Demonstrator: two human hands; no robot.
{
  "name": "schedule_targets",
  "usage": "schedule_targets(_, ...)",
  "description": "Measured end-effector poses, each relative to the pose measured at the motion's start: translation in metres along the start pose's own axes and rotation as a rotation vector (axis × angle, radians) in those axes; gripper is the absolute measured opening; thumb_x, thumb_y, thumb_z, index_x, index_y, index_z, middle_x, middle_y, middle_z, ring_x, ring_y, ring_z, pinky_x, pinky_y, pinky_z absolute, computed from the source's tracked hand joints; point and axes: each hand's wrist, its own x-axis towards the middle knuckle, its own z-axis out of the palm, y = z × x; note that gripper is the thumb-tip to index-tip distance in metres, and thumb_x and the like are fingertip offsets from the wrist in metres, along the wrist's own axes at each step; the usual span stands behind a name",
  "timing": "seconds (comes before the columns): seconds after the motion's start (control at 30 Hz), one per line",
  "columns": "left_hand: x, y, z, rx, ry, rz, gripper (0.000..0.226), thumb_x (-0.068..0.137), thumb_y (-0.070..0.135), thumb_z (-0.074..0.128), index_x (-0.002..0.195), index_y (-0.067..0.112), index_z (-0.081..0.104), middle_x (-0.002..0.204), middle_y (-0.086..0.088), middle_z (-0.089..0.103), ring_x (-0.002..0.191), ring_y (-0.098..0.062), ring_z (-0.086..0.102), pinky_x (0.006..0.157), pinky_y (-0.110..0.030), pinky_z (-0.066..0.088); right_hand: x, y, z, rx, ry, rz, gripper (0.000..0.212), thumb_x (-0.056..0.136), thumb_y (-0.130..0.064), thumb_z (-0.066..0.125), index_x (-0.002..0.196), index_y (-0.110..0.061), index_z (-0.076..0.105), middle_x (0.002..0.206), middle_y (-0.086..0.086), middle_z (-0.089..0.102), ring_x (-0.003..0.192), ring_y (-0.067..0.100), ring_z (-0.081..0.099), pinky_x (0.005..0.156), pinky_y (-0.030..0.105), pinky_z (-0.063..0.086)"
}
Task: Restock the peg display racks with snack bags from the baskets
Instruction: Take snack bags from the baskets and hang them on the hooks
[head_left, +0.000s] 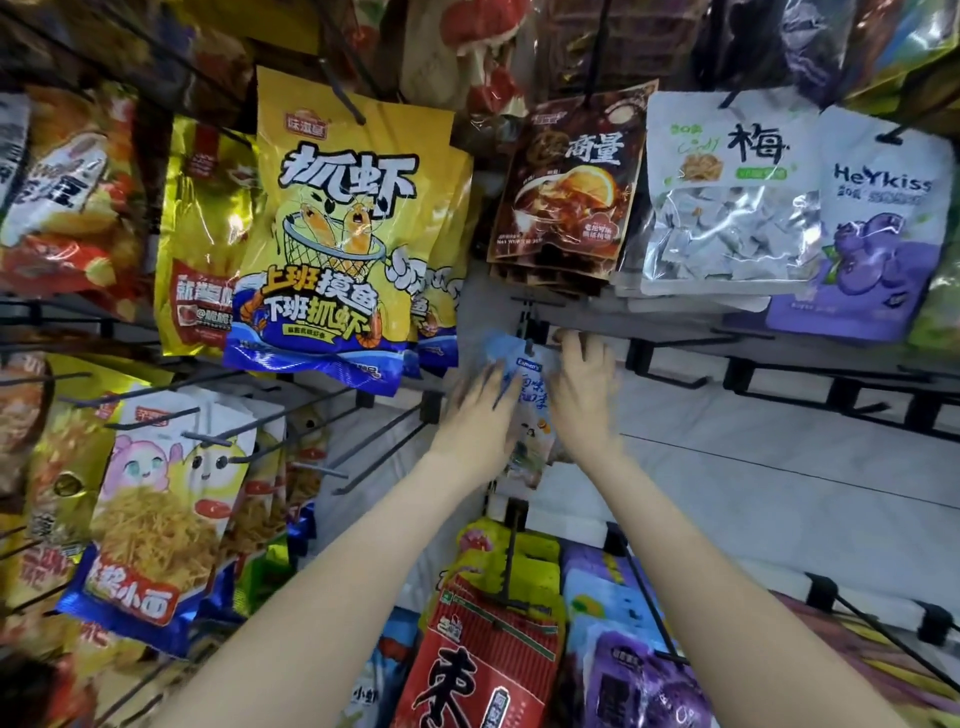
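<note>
A pale blue and white snack bag (525, 400) hangs between my hands at the middle of the rack, its top at a black peg (530, 332). My left hand (480, 410) grips the bag's left side with the fingers laid over its front. My right hand (584, 387) holds the right edge, fingertips up by the peg bar. The lower part of the bag shows below my hands, blurred.
Full pegs surround the spot: a yellow shrimp snack bag (332, 228) upper left, a brown bag (569, 182), a white plum bag (727, 192) and a purple bag (878, 228) above. Bare pegs (691, 376) run to the right. Red and purple bags (483, 670) hang below.
</note>
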Motion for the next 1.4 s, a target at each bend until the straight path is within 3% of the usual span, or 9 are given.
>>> schedule_targets(0.2, 0.005, 0.012, 0.017, 0.031, -0.064, -0.008, 0.069, 0.099, 0.026, 0.043, 0.154, 0.014, 0.003, 0.161, -0.010, -0.006, 0.148, -0.025, -0.001, 0.118, -0.041, 0.007, -0.024, 0.021, 0.007, -0.361, -0.219, -0.226, 0.047, 0.076, -0.022, 0.040, 0.115, -0.011, 0.064, 0.126, 0.013, 0.060, 0.117, 0.033, 0.053, 0.083, 0.043, 0.047)
schedule_targets(0.43, -0.032, 0.023, 0.003, -0.152, 0.008, -0.001, 0.063, 0.098, 0.020, 0.046, 0.152, 0.011, 0.015, 0.160, -0.013, 0.007, 0.147, -0.026, 0.012, 0.118, -0.038, 0.015, -0.058, 0.010, -0.013, 0.008, -0.332, -0.140, 0.052, 0.085, -0.007, 0.049, 0.136, 0.000, 0.047, 0.141, 0.025, 0.045, 0.128, 0.041, 0.044, 0.097, 0.054, 0.043)
schedule_targets(0.57, -0.103, 0.023, -0.020, -0.366, 0.187, 0.070, 0.047, 0.092, 0.012, 0.051, 0.138, 0.006, 0.046, 0.146, -0.013, 0.042, 0.134, -0.027, 0.039, 0.113, -0.030, 0.028, -0.096, -0.019, -0.041, 0.214, -0.365, -0.135, 0.040, 0.083, -0.003, 0.047, 0.121, 0.003, 0.056, 0.123, 0.023, 0.056, 0.115, 0.039, 0.049, 0.096, 0.048, 0.040)
schedule_targets(0.7, -0.195, 0.004, -0.034, -0.376, 0.192, 0.020, 0.045, 0.094, 0.015, 0.054, 0.137, 0.007, 0.048, 0.141, -0.008, 0.048, 0.129, -0.019, 0.043, 0.101, -0.009, 0.019, -0.161, -0.077, -0.067, 0.342, -0.340, -0.207, 0.032, 0.086, -0.010, 0.048, 0.114, -0.002, 0.061, 0.110, 0.016, 0.064, 0.104, 0.035, 0.057, 0.091, 0.045, 0.046)
schedule_targets(0.87, -0.314, -0.038, -0.029, -0.385, 0.084, -0.096, 0.048, 0.090, 0.028, 0.043, 0.129, 0.002, 0.052, 0.128, -0.013, 0.057, 0.117, -0.021, 0.047, 0.096, -0.028, 0.036, -0.263, -0.160, -0.066, 0.470, -0.368, -0.202, 0.026, 0.090, -0.012, 0.047, 0.108, -0.004, 0.064, 0.102, 0.012, 0.066, 0.096, 0.029, 0.058, 0.086, 0.037, 0.044)
schedule_targets(1.07, -0.515, -0.105, 0.032, -0.443, -0.344, -0.397, 0.050, 0.086, 0.032, 0.033, 0.118, 0.003, 0.058, 0.110, -0.016, 0.061, 0.100, -0.032, 0.058, 0.082, -0.035, 0.042, -0.442, -0.231, 0.012, 0.545, -0.950, 0.009, 0.025, 0.095, -0.014, 0.049, 0.114, -0.006, 0.063, 0.102, 0.014, 0.065, 0.094, 0.031, 0.059, 0.080, 0.041, 0.047)
schedule_targets(1.17, -0.627, -0.120, 0.080, -0.381, -0.552, -0.586, 0.035, 0.090, 0.025, 0.047, 0.118, 0.009, 0.060, 0.110, -0.013, 0.064, 0.099, -0.032, 0.063, 0.082, -0.036, 0.049, -0.547, -0.234, 0.050, 0.524, -1.197, 0.155, 0.027, 0.091, -0.009, 0.053, 0.114, -0.003, 0.064, 0.103, 0.021, 0.065, 0.091, 0.038, 0.062, 0.082, 0.043, 0.048)
schedule_targets(1.3, -0.763, -0.112, 0.161, -0.271, -0.759, -0.675, 0.021, 0.069, 0.019, 0.061, 0.089, 0.012, 0.063, 0.073, -0.008, 0.066, 0.055, -0.026, 0.066, 0.039, -0.024, 0.045, -0.701, -0.211, 0.097, 0.391, -1.533, 0.283, 0.031, 0.091, -0.012, 0.051, 0.119, -0.004, 0.060, 0.110, 0.019, 0.063, 0.102, 0.035, 0.061, 0.088, 0.038, 0.043)
schedule_targets(1.4, -0.859, -0.103, 0.250, -0.294, -0.898, -0.786, 0.047, 0.058, 0.006, 0.080, 0.103, 0.009, 0.066, 0.084, -0.011, 0.068, 0.065, -0.031, 0.068, 0.047, -0.031, 0.052, -0.813, -0.186, 0.133, 0.349, -1.666, 0.312, 0.035, 0.091, -0.008, 0.053, 0.126, -0.006, 0.058, 0.121, 0.016, 0.062, 0.113, 0.031, 0.058, 0.098, 0.035, 0.042)
